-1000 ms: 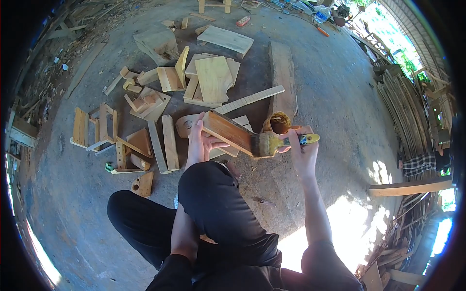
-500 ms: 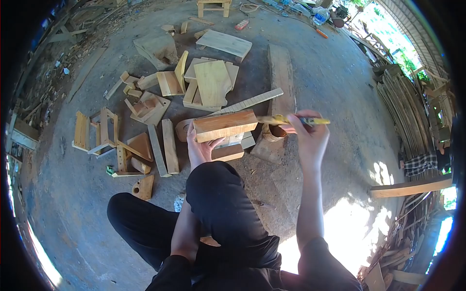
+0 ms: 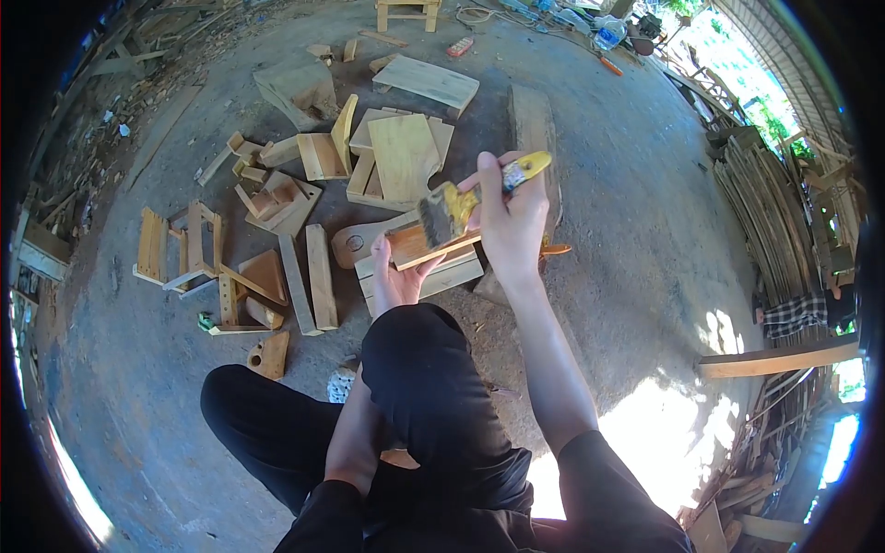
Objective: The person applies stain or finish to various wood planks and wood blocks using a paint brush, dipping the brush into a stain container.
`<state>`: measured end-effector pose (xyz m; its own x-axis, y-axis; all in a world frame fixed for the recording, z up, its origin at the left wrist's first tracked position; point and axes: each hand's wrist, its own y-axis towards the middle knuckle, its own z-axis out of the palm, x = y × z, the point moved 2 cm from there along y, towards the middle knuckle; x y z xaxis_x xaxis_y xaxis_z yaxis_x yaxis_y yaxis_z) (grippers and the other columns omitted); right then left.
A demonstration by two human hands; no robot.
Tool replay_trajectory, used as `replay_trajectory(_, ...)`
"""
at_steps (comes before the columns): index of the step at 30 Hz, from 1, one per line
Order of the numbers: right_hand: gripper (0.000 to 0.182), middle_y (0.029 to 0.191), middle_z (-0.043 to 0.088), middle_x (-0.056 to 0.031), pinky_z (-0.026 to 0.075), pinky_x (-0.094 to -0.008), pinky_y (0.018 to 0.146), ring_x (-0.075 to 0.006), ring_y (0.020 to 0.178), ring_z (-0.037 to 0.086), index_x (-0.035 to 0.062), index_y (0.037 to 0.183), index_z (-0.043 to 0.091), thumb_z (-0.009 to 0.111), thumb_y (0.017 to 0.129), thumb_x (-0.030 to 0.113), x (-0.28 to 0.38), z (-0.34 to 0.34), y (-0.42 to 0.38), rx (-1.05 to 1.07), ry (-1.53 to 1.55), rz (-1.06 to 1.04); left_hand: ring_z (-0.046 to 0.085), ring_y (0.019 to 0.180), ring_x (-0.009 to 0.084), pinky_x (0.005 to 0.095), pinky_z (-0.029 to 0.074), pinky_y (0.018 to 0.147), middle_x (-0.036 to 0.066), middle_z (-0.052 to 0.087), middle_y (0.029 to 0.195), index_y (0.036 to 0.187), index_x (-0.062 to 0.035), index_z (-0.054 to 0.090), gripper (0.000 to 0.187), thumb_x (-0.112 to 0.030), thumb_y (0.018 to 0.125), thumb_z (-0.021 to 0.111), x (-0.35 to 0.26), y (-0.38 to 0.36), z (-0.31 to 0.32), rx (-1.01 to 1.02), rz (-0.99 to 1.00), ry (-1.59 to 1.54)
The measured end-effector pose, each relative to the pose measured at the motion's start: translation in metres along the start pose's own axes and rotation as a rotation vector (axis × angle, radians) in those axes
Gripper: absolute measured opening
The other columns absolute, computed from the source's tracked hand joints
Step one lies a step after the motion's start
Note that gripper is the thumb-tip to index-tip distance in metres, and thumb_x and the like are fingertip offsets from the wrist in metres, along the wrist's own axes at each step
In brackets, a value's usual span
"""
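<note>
In my left hand is a wooden block with a wet-looking, orange-brown face, gripped at its left end above my raised knee. My right hand is closed round a paintbrush with a yellow handle. Its wide, dark bristles are over the block's upper left part and seem to touch it. My right hand covers the block's right end. Just beneath the block lie pale wooden slats. An orange-brown stick end shows to the right of my right wrist.
Cut wooden parts lie around on the concrete floor, among them a flat board and two upright-lying bars. A long plank runs away behind my right hand. Stacked thin boards lean at the right, near another person's checked garment.
My right hand has swung left with the paintbrush, from beside the block to over it. The block has been turned in my left hand, showing a different face.
</note>
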<state>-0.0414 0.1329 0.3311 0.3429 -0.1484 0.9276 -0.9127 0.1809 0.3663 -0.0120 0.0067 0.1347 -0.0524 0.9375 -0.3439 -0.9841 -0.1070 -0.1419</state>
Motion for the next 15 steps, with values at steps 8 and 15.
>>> replay_trajectory(8, 0.013, 0.076, 0.072, -0.0111, 0.046, -0.0267, 0.041, -0.0111, 0.051, 0.064, 0.0019, 0.106, 0.049, 0.062, 0.105, 0.004, -0.049, 0.016, -0.009, 0.155, 0.010, 0.029, 0.048, 0.147, 0.0406, 0.0693, 0.040, 0.119, 0.017, 0.047, 0.160, 0.157, -0.0098, 0.038, 0.067, -0.059, 0.112, 0.040, 0.005, 0.000, -0.006, 0.034, -0.054, 0.018)
replay_trajectory(15, 0.015, 0.076, 0.073, -0.0108, 0.047, -0.0257, 0.042, -0.0103, 0.050, 0.062, 0.0015, 0.108, 0.049, 0.062, 0.106, 0.009, -0.084, -0.018, -0.014, 0.018, 0.040, 0.135, 0.043, 0.150, 0.0410, 0.0697, 0.038, 0.120, 0.017, 0.045, 0.161, 0.155, -0.0100, 0.041, 0.062, -0.054, 0.112, 0.045, 0.006, 0.001, -0.019, 0.010, 0.025, 0.125)
